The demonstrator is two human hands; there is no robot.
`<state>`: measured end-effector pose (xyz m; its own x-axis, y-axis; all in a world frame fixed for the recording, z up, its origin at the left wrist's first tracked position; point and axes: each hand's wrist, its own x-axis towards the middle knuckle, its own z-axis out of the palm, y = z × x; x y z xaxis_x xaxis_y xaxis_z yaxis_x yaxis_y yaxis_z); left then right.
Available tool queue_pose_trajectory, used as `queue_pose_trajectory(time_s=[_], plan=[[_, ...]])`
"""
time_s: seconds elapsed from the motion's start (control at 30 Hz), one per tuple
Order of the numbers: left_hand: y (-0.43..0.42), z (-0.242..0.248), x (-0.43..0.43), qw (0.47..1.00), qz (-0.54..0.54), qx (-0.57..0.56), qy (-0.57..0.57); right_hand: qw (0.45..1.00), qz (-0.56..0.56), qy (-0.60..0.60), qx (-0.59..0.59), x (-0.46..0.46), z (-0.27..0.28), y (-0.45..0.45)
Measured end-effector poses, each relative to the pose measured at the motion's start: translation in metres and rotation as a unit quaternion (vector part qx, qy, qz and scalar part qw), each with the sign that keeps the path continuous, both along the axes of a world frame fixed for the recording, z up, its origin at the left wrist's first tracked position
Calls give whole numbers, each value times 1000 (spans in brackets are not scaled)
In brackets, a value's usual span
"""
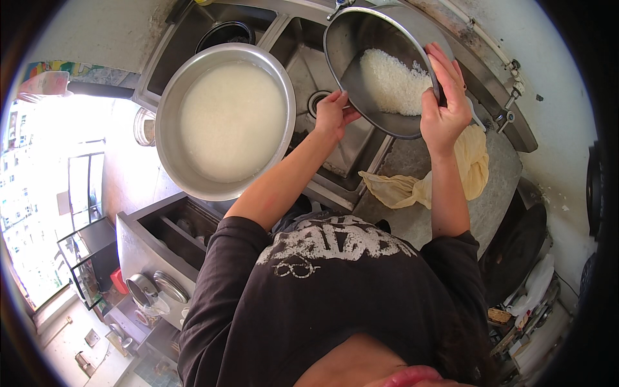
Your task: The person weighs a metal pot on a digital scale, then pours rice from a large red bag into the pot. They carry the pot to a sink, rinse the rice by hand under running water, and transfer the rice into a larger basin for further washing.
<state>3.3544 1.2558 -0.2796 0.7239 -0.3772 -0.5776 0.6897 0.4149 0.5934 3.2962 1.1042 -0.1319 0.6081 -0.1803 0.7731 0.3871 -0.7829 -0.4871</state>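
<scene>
Both hands grip the rim of a dark metal pot [353, 58], tilted above the right sink basin. White rice [394, 84] lies heaped along its lower right side. My left hand [333, 115] pinches the near left edge, while my right hand [446, 104] clasps the right edge, thumb inside and fingers outside. To the left stands a large round metal basin [163, 121] filled with cloudy whitish water [232, 121]. What lies beneath that water is hidden.
The steel sink [350, 150] has a round drain [316, 101]. A black container [225, 36] sits in the left sink. A cream cloth [471, 162] lies on the grey counter [498, 169]. Taps [508, 117] line the wall, and a dark wok-like pan [515, 251] leans at the right.
</scene>
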Motion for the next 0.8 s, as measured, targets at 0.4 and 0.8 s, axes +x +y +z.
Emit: queue_pose_trajectory(time_s=[0.4, 0.8], plan=[[0, 2, -4, 1000, -8, -10, 3, 1000, -4, 3, -25, -2, 3, 5], [-2, 1, -5, 1000, -10, -6, 19, 999, -6, 3, -43, -2, 4, 9]])
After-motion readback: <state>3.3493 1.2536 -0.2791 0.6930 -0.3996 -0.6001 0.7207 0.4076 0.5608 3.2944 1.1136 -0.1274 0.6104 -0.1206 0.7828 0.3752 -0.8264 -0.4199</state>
